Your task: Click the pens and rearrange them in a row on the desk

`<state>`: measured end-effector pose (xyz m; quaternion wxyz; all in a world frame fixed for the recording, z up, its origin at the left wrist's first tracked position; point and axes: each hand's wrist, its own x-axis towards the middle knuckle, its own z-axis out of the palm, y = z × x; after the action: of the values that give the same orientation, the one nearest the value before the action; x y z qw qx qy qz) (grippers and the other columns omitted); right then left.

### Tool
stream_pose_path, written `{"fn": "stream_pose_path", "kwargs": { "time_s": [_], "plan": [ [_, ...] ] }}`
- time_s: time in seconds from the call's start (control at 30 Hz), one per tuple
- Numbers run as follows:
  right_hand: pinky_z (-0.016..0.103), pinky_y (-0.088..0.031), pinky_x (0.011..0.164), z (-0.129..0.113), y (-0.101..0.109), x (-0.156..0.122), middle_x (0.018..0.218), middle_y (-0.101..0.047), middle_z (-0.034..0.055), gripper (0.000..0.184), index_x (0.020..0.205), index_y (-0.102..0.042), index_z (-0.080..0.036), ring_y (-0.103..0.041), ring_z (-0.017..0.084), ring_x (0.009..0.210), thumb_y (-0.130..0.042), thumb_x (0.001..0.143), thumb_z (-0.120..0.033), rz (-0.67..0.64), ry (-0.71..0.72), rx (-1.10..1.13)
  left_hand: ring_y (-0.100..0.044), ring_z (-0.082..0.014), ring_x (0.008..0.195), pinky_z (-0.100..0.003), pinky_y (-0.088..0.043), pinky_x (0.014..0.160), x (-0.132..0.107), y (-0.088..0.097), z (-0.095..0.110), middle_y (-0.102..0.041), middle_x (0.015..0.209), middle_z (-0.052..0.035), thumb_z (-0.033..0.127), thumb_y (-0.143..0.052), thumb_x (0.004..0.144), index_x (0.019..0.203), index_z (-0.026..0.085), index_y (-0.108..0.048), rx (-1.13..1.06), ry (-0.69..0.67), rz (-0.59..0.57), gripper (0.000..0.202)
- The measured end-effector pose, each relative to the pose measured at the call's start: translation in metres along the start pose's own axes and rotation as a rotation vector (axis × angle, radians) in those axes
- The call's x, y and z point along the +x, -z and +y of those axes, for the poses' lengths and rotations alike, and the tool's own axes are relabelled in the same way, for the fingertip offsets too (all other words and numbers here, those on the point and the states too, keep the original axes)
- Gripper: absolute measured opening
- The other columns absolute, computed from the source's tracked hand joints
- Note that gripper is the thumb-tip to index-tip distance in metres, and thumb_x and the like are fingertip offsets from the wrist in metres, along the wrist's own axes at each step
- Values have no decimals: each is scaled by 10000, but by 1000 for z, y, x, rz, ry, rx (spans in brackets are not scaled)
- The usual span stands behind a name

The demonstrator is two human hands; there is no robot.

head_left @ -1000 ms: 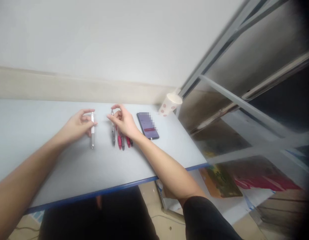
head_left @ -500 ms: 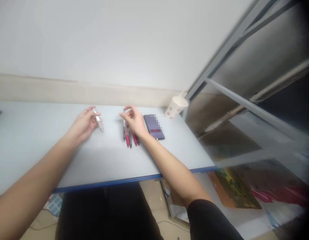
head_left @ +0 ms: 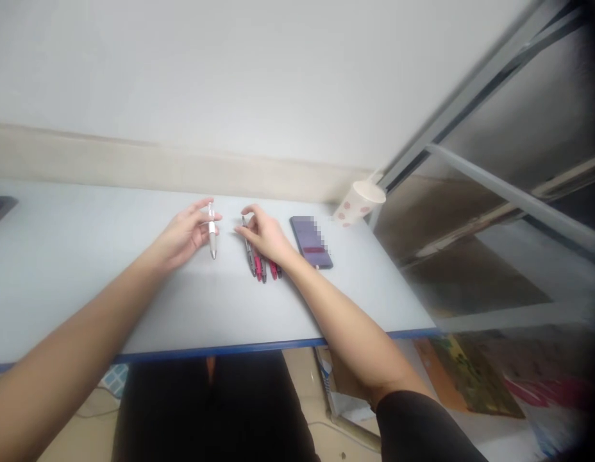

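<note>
My left hand (head_left: 189,232) grips a white and grey pen (head_left: 211,232) in its fingers, tip pointing down, just above the table. To its right, my right hand (head_left: 263,234) is over several pens lying side by side. Its thumb and index finger are apart around the upper end of a grey pen (head_left: 251,255). Beside that one lie a red pen (head_left: 258,268), a dark pen (head_left: 263,272) and another red pen (head_left: 273,272). The hand hides their upper parts.
A phone (head_left: 311,242) lies right of my right hand. Behind it, a white spotted paper cup (head_left: 360,200) stands against the wall. A dark flat device (head_left: 0,206) is at the far left. A metal frame (head_left: 499,186) borders the table's right side.
My left hand has moved right with its pen, closer to my right hand, and the pen is more upright. The view has shifted slightly. My right hand remains over the pens.
</note>
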<state>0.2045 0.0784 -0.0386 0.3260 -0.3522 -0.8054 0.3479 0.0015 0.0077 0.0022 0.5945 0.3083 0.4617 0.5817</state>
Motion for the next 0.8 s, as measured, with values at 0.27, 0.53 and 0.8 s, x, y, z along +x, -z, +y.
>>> {"fn": "stream_pose_path", "kwargs": {
  "time_s": [0.27, 0.53, 0.8],
  "plan": [
    [414, -432, 938, 8, -1, 2, 1048, -671, 115, 162, 1087, -655, -180, -518, 278, 998, -712, 984, -291, -45, 173, -538, -650, -131, 634, -261, -544, 607, -1, -1, 0, -716, 929, -29, 103, -739, 762, 1298, 178, -580, 41, -29, -30, 564],
    [392, -475, 893, -19, 4, -12, 863, -641, 53, 372, 852, -588, -212, -579, 220, 876, -438, 1118, -424, 47, 134, -169, -695, -137, 765, -252, -583, 729, 5, 5, -3, -691, 861, 8, 74, -773, 731, 1077, 206, -533, 49, -176, 83, 441],
    [220, -328, 400, -36, 9, -27, 535, -451, -55, 543, 660, -455, -221, -403, 72, 410, -562, 1036, -598, -127, -181, 396, -696, -189, 747, -356, -572, 815, 1, 9, -8, -702, 798, -15, 362, -852, 770, 916, 209, -599, 507, -315, -61, 330]
  ]
}}
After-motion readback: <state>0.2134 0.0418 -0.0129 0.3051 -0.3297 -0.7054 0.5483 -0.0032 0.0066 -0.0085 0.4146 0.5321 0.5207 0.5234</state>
